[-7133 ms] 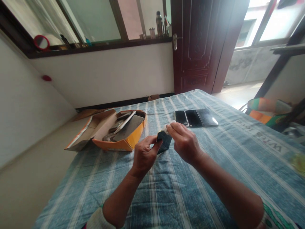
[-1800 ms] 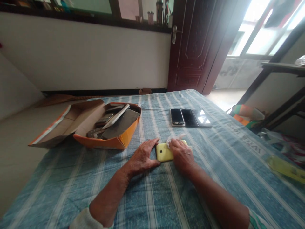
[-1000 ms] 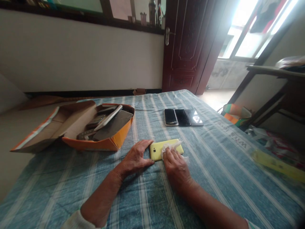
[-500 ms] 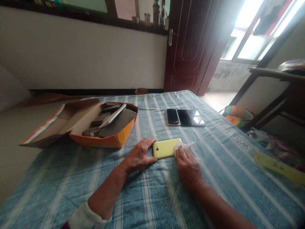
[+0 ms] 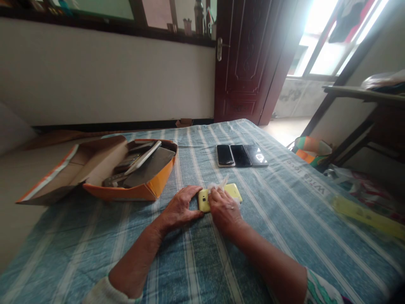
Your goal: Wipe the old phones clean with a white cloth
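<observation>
A yellow phone lies back up on the striped bed cloth, its camera end to the left. My left hand grips that end between thumb and fingers. On the phone's back, my right hand presses a crumpled white tissue with its fingers together. The tissue and fingers cover the middle of the phone. Beyond it lie three dark phones side by side: a left one, a middle one and a right one.
An open orange box holding several phones stands at the left, its lid folded out leftward. The cloth's far edge faces a dark red door. At the right are a shelf and a yellow item.
My right hand has slid left with the tissue, from the phone's right end to its middle. The camera view has shifted slightly. My left hand still grips the phone's left end.
</observation>
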A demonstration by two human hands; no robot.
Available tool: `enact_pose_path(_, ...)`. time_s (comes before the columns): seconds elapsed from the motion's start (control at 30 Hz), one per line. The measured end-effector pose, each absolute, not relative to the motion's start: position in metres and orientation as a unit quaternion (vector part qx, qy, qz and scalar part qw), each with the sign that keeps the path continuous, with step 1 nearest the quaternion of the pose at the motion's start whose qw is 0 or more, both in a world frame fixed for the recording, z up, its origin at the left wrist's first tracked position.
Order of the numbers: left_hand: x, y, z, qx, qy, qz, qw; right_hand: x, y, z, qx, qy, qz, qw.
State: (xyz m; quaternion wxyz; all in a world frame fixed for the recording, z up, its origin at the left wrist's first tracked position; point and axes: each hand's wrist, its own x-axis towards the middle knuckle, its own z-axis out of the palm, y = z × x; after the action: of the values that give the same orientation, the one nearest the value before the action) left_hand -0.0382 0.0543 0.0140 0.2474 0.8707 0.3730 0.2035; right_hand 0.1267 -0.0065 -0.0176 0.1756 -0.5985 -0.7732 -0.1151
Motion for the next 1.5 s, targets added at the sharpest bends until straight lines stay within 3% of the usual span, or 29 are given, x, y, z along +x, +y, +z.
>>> enact_pose_path(0.17, -0.038, 0.053, 0.016, 0.87, 0.37, 0.204, 0.254, 0.152, 0.004, 0.003, -0.646, -0.753, -0.048, 0.116)
enact_pose_path(0.37, -0.038, 0.053, 0.014, 0.869, 0.37, 0.199, 0.26, 0.182, -0.002, -0.002, -0.705, -0.699, -0.021, 0.114)
enact_pose_path(0.8, -0.039, 0.053, 0.013, 0.869, 0.369, 0.201, 0.262, 0.178, -0.043, -0.022, -0.711, -0.686, -0.122, 0.092)
enact_pose_path(1.5, -0.034, 0.044, 0.019, 0.893, 0.372, 0.194, 0.162, 0.131, -0.045, -0.041, -0.601, -0.75, -0.202, 0.19)
